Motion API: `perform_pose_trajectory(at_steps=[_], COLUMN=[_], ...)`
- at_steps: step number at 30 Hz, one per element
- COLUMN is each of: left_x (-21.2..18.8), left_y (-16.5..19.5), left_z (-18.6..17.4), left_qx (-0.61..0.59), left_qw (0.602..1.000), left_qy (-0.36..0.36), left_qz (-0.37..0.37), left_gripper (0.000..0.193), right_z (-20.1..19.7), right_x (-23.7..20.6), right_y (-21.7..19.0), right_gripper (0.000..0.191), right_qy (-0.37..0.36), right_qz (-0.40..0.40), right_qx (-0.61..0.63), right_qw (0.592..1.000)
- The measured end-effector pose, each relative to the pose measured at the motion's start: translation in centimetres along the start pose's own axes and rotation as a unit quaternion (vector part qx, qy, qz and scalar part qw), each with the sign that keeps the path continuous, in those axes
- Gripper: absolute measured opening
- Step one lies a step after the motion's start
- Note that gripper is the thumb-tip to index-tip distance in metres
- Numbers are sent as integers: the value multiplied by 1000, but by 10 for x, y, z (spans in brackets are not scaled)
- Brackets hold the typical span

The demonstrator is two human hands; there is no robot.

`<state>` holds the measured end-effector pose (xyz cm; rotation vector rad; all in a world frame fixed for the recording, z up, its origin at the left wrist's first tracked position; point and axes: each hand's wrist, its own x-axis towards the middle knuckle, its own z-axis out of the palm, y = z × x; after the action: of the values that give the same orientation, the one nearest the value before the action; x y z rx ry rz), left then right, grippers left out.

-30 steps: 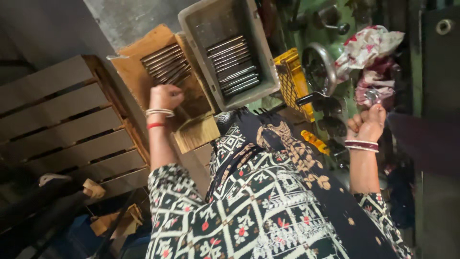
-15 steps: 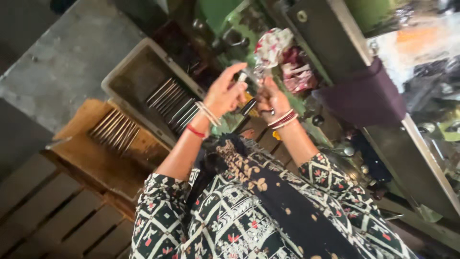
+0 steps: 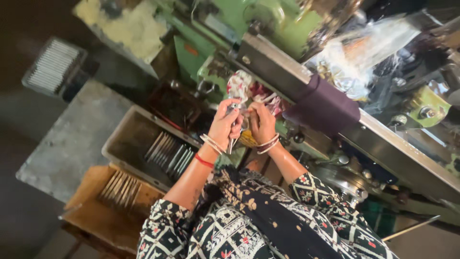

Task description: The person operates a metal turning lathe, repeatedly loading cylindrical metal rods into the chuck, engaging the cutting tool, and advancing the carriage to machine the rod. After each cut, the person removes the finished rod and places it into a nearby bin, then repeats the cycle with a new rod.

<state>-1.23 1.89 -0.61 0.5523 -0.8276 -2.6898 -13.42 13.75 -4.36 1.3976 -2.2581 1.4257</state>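
As both forearms rise from patterned sleeves, the left hand (image 3: 224,123) and right hand (image 3: 261,122) meet in front of a green machine (image 3: 268,19), knuckles almost touching. The left hand's fingers are curled tight around a thin metal rod (image 3: 231,144), whose lower end hangs below the palm beside the bangles on that wrist. The right hand is cupped with its fingers bent toward the rod's top; whether it grips the rod or only steadies it cannot be told. Just above the fingertips sits a bundled floral cloth (image 3: 241,85), pressed against the machine's grey steel rail (image 3: 345,124), which runs down toward the right edge. A dark purple cloth (image 3: 322,105) is draped over that rail, close to the right hand. Little free space is left around the hands: the rail and machine body close in above and to the right, and knobs and fittings crowd below the rail. More room lies to the lower left, where a grey bin (image 3: 125,139) holds a row of metal rods lying side by side along its floor. Next to its lower-left corner, a brown box (image 3: 91,218) holds more rods of the same kind, loosely fanned. A further stack of rods (image 3: 50,64) lies near the upper left edge, well apart.
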Motion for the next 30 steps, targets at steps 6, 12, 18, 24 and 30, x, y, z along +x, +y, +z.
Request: perform_pose_trajectory(at_steps=[6, 12, 18, 24, 30], left_x=[9, 33, 31, 13, 17], left_y=[-2, -1, -26, -39, -40], left_z=[21, 24, 49, 74, 80], left_qx=[654, 721, 739, 742, 706], left_qw=[586, 505, 511, 484, 551], left_qy=[68, 48, -63, -163, -98], left_qz=[474, 472, 435, 434, 434], left_gripper=[24, 38, 28, 30, 38], right_z=[-9, -35, -54, -87, -110], right_x=[3, -7, -50, -97, -109], right_y=[-5, -3, 14, 46, 79], right_gripper=[22, 46, 53, 62, 39], right_qy=[-8, -160, -289, -269, 178], right_qz=[362, 554, 621, 637, 605], right_qx=[431, 498, 440, 530, 627], right_qw=[827, 647, 581, 492, 456])
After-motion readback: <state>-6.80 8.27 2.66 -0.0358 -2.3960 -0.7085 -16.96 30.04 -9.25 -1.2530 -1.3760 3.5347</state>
